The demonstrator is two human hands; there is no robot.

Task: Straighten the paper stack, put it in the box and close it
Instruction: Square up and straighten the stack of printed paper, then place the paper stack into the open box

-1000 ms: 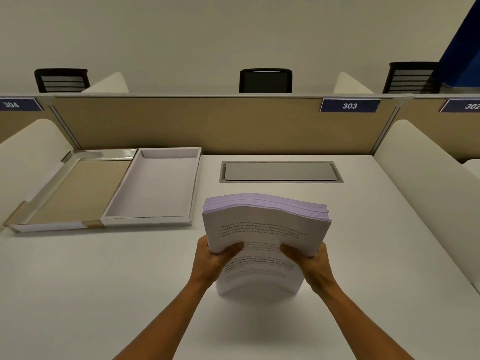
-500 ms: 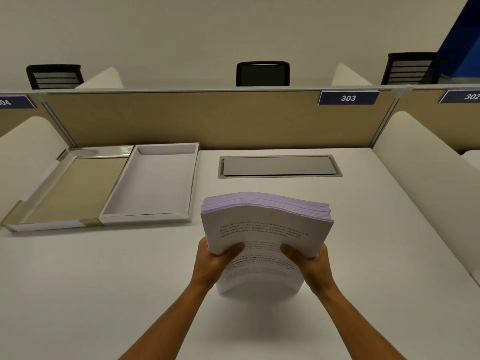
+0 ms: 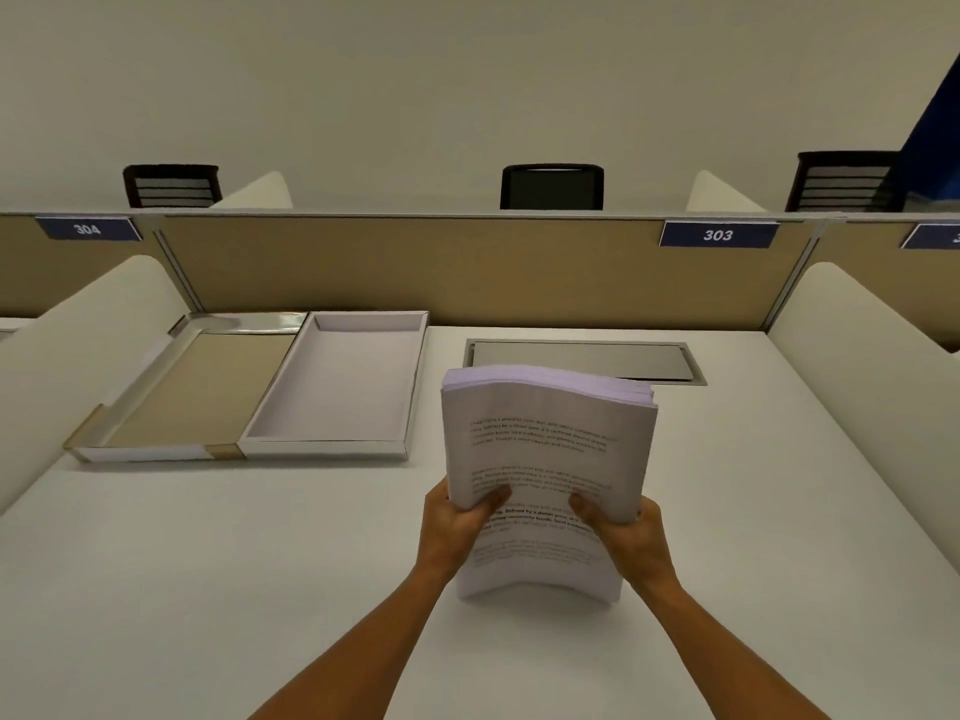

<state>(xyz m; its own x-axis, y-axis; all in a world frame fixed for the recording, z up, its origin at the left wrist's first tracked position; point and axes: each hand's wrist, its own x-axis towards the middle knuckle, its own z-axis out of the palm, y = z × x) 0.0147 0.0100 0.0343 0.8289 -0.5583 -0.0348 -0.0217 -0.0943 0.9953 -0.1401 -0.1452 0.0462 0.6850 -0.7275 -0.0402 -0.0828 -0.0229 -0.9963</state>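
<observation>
A thick paper stack [image 3: 545,439] with printed text stands on its lower edge on the white desk [image 3: 208,589], bowed and leaning away from me. My left hand [image 3: 457,522] grips its left side and my right hand [image 3: 623,532] its right side, thumbs on the front sheet. The open white box [image 3: 332,392] lies flat at the back left, its tray empty. Its lid [image 3: 197,392], with a tan inside, lies open to the left of the tray.
A tan partition [image 3: 441,272] runs along the back of the desk, with white side dividers [image 3: 872,366] left and right. A grey cable hatch [image 3: 582,361] is set into the desk behind the stack. Black chairs [image 3: 550,187] stand beyond the partition.
The stack now stands taller and more upright in both hands, its top edge raised toward the cable hatch. The view has tilted up slightly.
</observation>
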